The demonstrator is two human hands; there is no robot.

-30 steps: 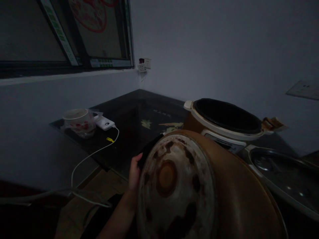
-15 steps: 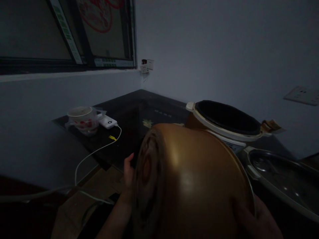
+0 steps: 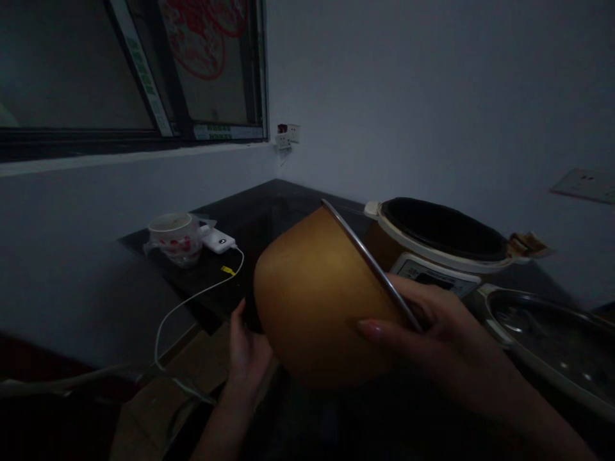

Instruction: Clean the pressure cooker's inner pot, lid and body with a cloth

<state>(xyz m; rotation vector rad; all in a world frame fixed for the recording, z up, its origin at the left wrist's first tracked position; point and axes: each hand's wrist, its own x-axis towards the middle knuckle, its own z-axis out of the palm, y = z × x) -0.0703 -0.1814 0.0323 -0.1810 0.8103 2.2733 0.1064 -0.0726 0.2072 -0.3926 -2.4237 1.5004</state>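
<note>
Grip of the right hand (image 3: 444,326) holds the golden pot (image 3: 317,288) by its rim, thumb outside, probably because that edge gives purchase on a pot tilted in mid-air. The left hand (image 3: 250,352) is at its base, likely supporting; its hold is unclear. Beyond, an open cooker (image 3: 442,256) and bagged bowl (image 3: 177,246) occupy the tabletop (image 3: 259,208).

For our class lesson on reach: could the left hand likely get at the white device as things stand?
Probably yes: the white device lies beyond the left hand with no visible barrier between, and the right hand grips the golden pot, though the left may be supporting it.
</note>
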